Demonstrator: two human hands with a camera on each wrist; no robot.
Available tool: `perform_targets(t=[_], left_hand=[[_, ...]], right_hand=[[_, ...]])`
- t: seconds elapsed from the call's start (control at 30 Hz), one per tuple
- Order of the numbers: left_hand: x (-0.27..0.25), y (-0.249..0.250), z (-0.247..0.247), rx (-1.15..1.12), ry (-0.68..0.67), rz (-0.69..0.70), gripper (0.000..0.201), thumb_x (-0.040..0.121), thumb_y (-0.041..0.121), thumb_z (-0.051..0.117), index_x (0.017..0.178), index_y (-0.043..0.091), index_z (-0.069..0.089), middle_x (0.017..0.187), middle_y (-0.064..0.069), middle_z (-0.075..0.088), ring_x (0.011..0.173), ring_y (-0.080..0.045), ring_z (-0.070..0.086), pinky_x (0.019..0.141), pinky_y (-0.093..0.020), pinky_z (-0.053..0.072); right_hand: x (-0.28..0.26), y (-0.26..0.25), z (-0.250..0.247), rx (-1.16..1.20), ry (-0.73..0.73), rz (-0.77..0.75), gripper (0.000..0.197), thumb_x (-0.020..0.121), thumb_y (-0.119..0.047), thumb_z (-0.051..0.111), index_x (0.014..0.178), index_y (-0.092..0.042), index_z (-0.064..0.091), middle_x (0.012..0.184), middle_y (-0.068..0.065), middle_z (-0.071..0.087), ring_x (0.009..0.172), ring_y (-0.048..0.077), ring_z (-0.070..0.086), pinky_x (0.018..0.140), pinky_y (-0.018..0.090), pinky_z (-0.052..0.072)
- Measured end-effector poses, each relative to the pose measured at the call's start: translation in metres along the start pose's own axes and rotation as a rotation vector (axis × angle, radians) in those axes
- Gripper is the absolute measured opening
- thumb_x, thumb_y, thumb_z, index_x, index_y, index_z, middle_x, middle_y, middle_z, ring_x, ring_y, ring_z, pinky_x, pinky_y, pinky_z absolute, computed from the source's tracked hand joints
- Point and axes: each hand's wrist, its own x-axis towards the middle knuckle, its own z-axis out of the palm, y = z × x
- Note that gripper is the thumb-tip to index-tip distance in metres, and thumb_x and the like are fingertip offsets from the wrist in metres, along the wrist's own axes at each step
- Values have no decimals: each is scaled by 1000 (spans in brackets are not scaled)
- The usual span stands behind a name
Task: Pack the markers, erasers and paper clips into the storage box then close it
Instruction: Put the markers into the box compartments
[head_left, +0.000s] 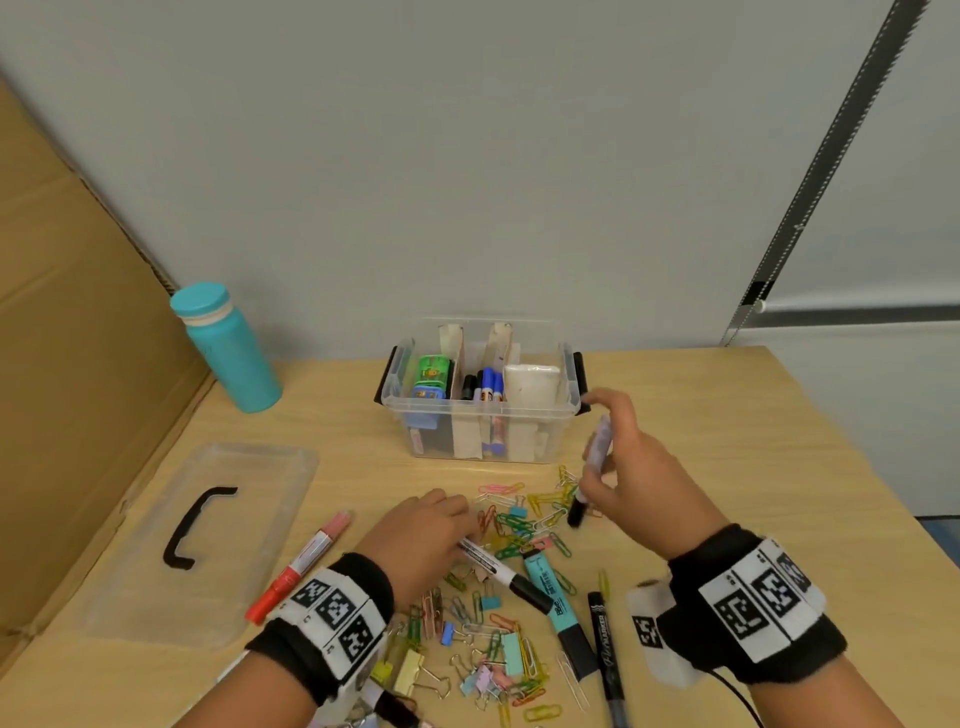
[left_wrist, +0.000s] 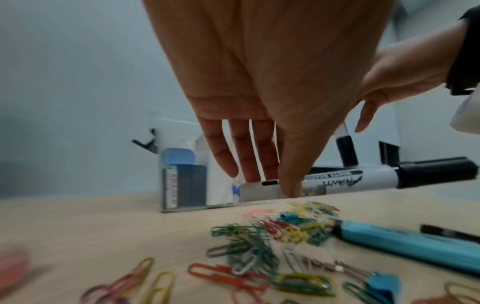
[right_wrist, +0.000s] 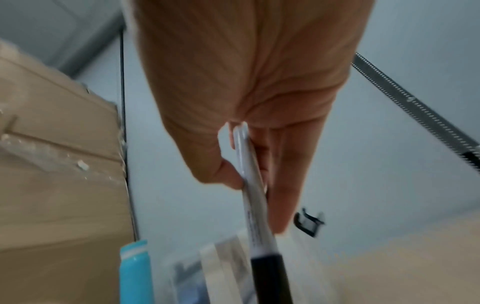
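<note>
The clear storage box (head_left: 545, 421) stands open at the back of the table, with erasers and blue and black markers in its compartments. My left hand (head_left: 460, 538) pinches a white whiteboard marker with a black cap (head_left: 501, 570) by its tail end, just above the paper clips (head_left: 519, 525). The left wrist view shows that whiteboard marker (left_wrist: 363, 181) held level between thumb and fingers (left_wrist: 291, 185). My right hand (head_left: 597, 478) grips a second marker (head_left: 595, 462), black cap down, in front of the box's right corner. The thumb and fingers (right_wrist: 226, 174) clamp this marker (right_wrist: 255, 205).
The clear lid (head_left: 208, 535) with a black handle lies at the left. A red marker (head_left: 301, 566), a teal highlighter (head_left: 556, 603) and a black marker (head_left: 605, 644) lie among clips and binder clips. A teal bottle (head_left: 228, 348) stands back left beside a cardboard panel (head_left: 78, 338).
</note>
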Motion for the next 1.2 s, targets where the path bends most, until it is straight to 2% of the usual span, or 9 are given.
perform_targets(t=[0.13, 0.27, 0.5, 0.67, 0.8, 0.9, 0.97, 1.07, 1.2], left_hand=[[-23, -28, -3, -89, 85, -133, 22, 95, 30, 46, 116, 33, 55, 114, 17, 51, 106, -7, 44, 88, -21, 37], [-38, -48, -6, -125, 127, -235, 20, 95, 26, 49, 114, 30, 55, 113, 14, 54, 104, -10, 46, 87, -24, 38], [-54, -59, -10, -124, 178, -331, 19, 94, 28, 50, 112, 33, 54, 109, 17, 54, 99, -5, 46, 80, -17, 35], [-59, -61, -8, -131, 176, -356, 19, 94, 29, 50, 111, 33, 54, 109, 17, 54, 99, -6, 47, 80, -19, 37], [-63, -60, -4, -151, 196, -364, 18, 94, 31, 48, 111, 34, 53, 107, 18, 53, 97, -3, 46, 80, -17, 38], [-65, -54, -2, -190, 226, -372, 16, 95, 33, 45, 110, 36, 50, 103, 20, 49, 93, -1, 45, 79, -17, 40], [-62, -46, -6, -238, 260, -373, 14, 95, 33, 45, 108, 35, 49, 101, 19, 48, 91, -1, 47, 78, -18, 44], [-45, -35, -23, -277, 332, -387, 12, 95, 33, 46, 107, 34, 48, 99, 16, 48, 85, -2, 51, 75, -20, 48], [-16, -30, -51, -251, 473, -409, 33, 96, 27, 47, 129, 25, 47, 106, 9, 51, 85, -7, 54, 74, -19, 44]], right_hand=[[27, -30, -10, 100, 259, -181, 31, 93, -19, 56, 118, -26, 39, 96, -12, 64, 92, 2, 64, 73, 17, 55], [73, -46, 10, 99, 351, -277, 24, 94, -22, 55, 117, -25, 48, 106, -7, 65, 92, 6, 65, 77, 27, 58], [145, -34, 68, -190, 216, -149, 21, 95, -18, 53, 112, -12, 64, 109, 6, 62, 91, 24, 64, 80, 35, 54], [159, -37, 82, -397, -107, -19, 29, 97, -29, 47, 103, -10, 68, 95, 11, 67, 87, 28, 65, 74, 35, 53], [135, -25, 68, -346, -54, -155, 30, 98, -21, 40, 116, -18, 63, 109, 6, 68, 96, 24, 65, 84, 39, 54], [108, 1, 51, -346, 224, -81, 34, 97, -18, 43, 127, -16, 57, 130, 4, 59, 118, 20, 54, 99, 34, 47], [96, 22, 45, -384, 324, 46, 44, 96, -25, 43, 139, -16, 45, 148, 5, 39, 134, 24, 37, 109, 38, 37], [100, 49, 49, -64, 160, 276, 59, 96, -35, 39, 150, -21, 21, 158, 5, 17, 142, 27, 24, 113, 43, 28], [109, 58, 56, 185, 87, 268, 71, 81, -46, 33, 149, -29, 22, 152, 2, 33, 136, 22, 37, 110, 47, 37]])
